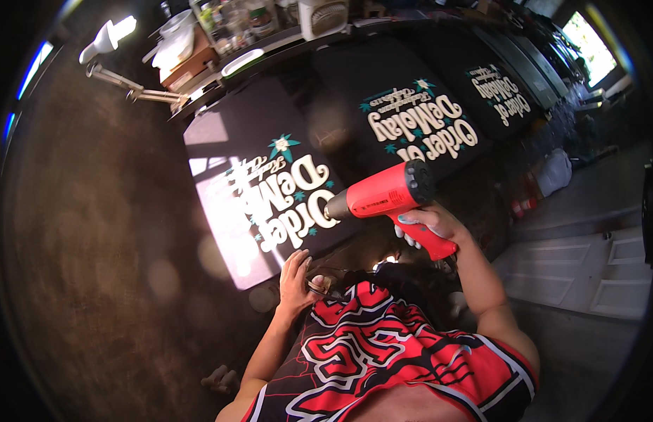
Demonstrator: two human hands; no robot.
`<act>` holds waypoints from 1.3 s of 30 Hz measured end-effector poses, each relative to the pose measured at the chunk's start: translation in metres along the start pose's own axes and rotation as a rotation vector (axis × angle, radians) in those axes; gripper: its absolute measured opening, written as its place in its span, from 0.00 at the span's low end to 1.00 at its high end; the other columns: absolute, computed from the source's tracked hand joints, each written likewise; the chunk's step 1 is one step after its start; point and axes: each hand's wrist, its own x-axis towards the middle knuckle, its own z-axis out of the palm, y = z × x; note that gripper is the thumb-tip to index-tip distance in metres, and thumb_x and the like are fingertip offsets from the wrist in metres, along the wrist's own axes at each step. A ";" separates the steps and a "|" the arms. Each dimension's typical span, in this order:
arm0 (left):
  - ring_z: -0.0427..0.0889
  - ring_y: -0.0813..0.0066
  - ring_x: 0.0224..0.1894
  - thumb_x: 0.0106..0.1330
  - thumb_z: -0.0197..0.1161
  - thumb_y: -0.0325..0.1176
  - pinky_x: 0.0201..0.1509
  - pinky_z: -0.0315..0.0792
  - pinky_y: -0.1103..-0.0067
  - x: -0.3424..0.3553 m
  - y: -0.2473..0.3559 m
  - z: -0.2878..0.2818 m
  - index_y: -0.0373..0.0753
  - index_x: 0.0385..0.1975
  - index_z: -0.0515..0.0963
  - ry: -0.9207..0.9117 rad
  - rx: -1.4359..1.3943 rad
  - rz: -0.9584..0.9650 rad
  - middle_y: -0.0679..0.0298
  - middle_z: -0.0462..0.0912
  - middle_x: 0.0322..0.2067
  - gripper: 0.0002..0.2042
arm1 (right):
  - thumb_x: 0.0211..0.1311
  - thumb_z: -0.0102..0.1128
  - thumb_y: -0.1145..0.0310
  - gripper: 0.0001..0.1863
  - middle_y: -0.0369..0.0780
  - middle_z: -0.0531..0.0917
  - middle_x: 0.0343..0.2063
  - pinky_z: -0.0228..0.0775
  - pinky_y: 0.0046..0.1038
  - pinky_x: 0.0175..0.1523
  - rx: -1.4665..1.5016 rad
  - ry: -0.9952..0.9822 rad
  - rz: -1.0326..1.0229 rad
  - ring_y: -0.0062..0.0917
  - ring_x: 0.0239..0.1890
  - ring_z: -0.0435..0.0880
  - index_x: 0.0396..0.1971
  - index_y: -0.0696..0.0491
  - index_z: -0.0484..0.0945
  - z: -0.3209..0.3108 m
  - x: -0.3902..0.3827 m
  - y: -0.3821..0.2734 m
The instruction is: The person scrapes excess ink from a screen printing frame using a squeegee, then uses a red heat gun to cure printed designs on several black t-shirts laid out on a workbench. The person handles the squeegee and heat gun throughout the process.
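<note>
My right hand [436, 224] is wrapped round the handle of a red heat gun [386, 193] with a dark nozzle and dark rear cap. Its nozzle points left, over the lettering of the nearest black printed shirt [221, 144]. That shirt lies flat, with white letters, teal leaf shapes and a white flower. At its near edge is my left hand [296, 285], fingers stretched out and thumb apart. A small dark item shows beside the thumb, too unclear to name. Bluish-white smudges mark my right fingers.
Two more printed black shirts, the middle shirt [372, 70] and far-right shirt [474, 84], continue the row. Behind stand a shelf with jars [262, 22] and a white tub [324, 17]. A jointed lamp [108, 42] rises at the left. White panelled door [551, 271] at right.
</note>
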 end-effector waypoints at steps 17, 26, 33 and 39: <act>0.81 0.50 0.53 0.47 0.68 0.47 0.59 0.74 0.61 0.195 0.163 0.218 0.33 0.46 0.81 -0.295 -0.174 0.285 0.54 0.83 0.52 0.28 | 0.58 0.67 0.54 0.30 0.43 0.82 0.35 0.74 0.24 0.25 0.454 0.394 -0.273 0.23 0.24 0.82 0.54 0.59 0.75 -0.274 -0.191 0.084; 0.79 0.49 0.55 0.48 0.63 0.45 0.62 0.71 0.60 0.189 0.180 0.236 0.33 0.49 0.79 -0.245 -0.115 0.217 0.52 0.82 0.53 0.29 | 0.53 0.70 0.56 0.34 0.43 0.81 0.37 0.75 0.24 0.27 0.395 0.244 -0.335 0.23 0.26 0.81 0.56 0.61 0.73 -0.290 -0.161 0.075; 0.76 0.45 0.59 0.54 0.64 0.48 0.64 0.68 0.57 0.146 0.172 0.198 0.32 0.54 0.76 0.065 0.036 0.021 0.50 0.77 0.59 0.31 | 0.55 0.67 0.58 0.27 0.41 0.83 0.36 0.75 0.23 0.27 0.243 -0.045 -0.103 0.21 0.26 0.82 0.51 0.60 0.77 -0.263 -0.094 0.019; 0.71 0.46 0.64 0.68 0.61 0.44 0.70 0.61 0.53 0.096 0.162 0.148 0.31 0.55 0.75 0.232 0.216 -0.214 0.47 0.72 0.62 0.23 | 0.59 0.64 0.62 0.25 0.41 0.85 0.36 0.77 0.24 0.28 -0.041 -0.357 0.020 0.22 0.26 0.83 0.54 0.59 0.77 -0.204 -0.022 -0.024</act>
